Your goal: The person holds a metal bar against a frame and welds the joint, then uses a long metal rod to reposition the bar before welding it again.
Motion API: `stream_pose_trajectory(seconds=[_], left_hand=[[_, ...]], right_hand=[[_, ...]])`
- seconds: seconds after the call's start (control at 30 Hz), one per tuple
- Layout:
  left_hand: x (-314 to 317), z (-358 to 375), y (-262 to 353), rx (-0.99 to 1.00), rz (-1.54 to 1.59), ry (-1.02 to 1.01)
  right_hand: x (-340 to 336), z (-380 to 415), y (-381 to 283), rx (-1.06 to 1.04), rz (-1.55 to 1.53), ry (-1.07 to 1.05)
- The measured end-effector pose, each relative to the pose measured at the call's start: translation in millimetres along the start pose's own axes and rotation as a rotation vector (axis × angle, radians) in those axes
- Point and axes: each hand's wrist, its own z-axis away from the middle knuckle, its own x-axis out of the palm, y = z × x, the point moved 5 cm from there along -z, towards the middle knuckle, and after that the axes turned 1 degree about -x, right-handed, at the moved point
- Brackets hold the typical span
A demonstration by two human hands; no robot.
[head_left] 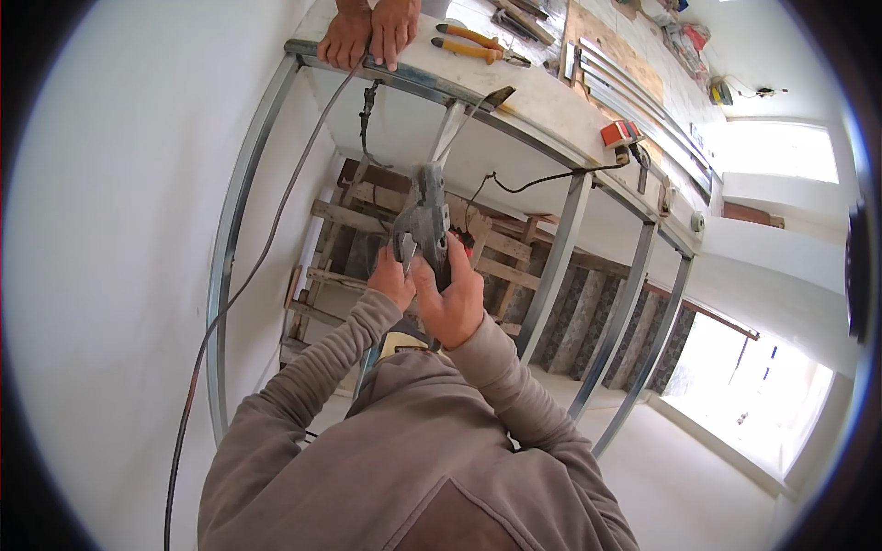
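Note:
My right hand [452, 296] is wrapped around a worn grey tool [428, 197] with a blocky metal head pointing up and away from me; its exact kind I cannot make out. Close beside it, my left hand [393, 278] has its fingers closed at the tool's curved left part, partly hidden by the tool. Above the head of the tool runs a metal stud frame [413, 84] with a board on it. Another person's hands [367, 35] press on the frame's far left edge.
Orange-handled pliers [473, 44], metal profiles [625, 87] and a red box [619, 134] lie on the raised surface. A cable [276, 216] hangs down the left side. Metal uprights [556, 262] stand on the right. Below are wooden pallets [354, 220] and a window opening [749, 386].

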Motion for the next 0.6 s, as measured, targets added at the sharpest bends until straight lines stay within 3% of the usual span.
stream_pose_trajectory(seconds=[0.6], left_hand=[[1.3, -2.2, -0.5, 0.047, 0.001, -0.017]], right_hand=[[3.1, 3.5, -1.5, 0.007, -0.026, -0.003]])
